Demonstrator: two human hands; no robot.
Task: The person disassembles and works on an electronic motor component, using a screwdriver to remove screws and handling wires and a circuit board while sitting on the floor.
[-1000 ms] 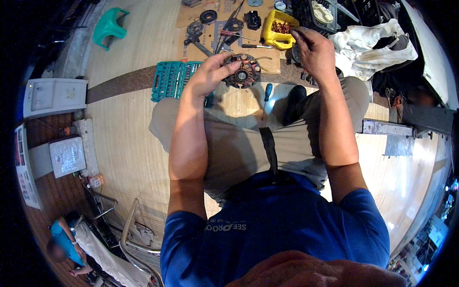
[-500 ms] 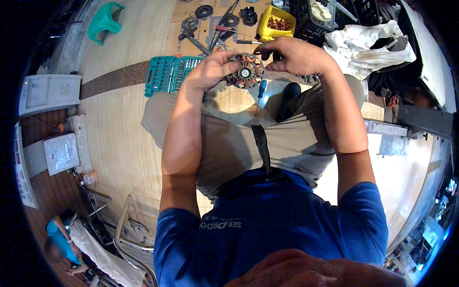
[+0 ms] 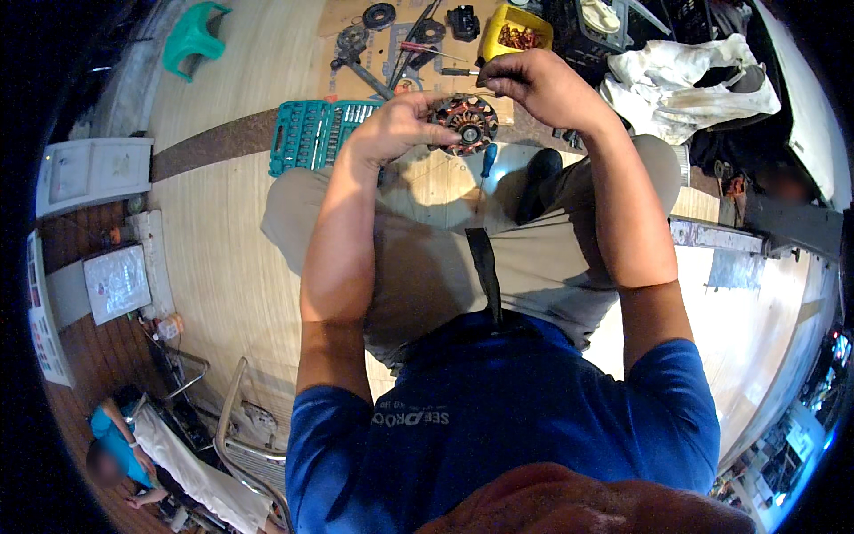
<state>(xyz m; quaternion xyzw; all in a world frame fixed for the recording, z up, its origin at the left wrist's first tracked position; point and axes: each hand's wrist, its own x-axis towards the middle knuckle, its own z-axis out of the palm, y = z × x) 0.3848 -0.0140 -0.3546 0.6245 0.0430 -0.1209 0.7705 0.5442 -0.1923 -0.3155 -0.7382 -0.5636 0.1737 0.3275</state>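
Both hands meet above the knees of a seated person in a blue shirt and khaki trousers. Left hand [image 3: 396,125] grips the rim of a round, dark metal stator with copper-coloured wire coils [image 3: 464,123], holding it up with its face toward the camera. Right hand [image 3: 534,84] is pinched closed at the stator's upper right edge, fingertips [image 3: 491,80] pressed together on something too small to make out.

Below the stator, a screwdriver with a blue handle [image 3: 487,160] lies on the pale wooden floor [image 3: 213,240] between the feet, near a black shoe [image 3: 537,176]. Just left of the hands sits an open teal socket set case [image 3: 311,135]. Beyond it, a sheet of brown cardboard [image 3: 342,18] carries dark round metal parts [image 3: 381,14] and hand tools, with a yellow plastic tray of small copper-coloured pieces [image 3: 514,34] at its right end. A crumpled white cloth [image 3: 680,76] lies to the right, and a green plastic stool [image 3: 194,36] stands well apart at upper left.
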